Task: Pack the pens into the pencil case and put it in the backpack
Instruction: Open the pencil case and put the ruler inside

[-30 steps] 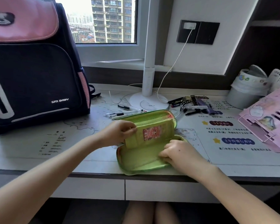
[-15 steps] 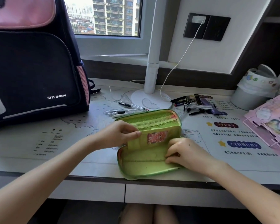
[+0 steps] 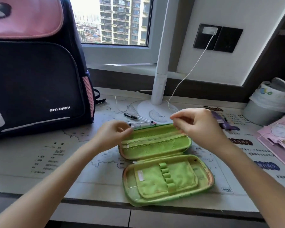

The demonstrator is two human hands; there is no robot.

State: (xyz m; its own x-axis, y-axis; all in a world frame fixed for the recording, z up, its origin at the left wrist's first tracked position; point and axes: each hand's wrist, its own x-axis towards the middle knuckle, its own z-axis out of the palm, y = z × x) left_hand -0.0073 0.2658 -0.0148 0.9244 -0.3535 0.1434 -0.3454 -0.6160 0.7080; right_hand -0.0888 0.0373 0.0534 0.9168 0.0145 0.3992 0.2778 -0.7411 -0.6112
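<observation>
Pencil case (image 3: 163,176) open at btm ctr, pens (image 3: 143,124) just behind, backpack (image 3: 34,83) upper left. Left hand (image 3: 113,134) curled at pens, right hand (image 3: 199,125) over far rim; grips unclear. Risk: nudged pens roll away

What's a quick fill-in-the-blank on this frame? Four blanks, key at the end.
1. The pencil case lies ____ on the desk.
2. The pens lie between the case and the base of the ____.
3. The backpack stands to the case's ____.
4. The case's elastic loops hold ____ pens.
Missing: open; lamp; left; no.
</observation>
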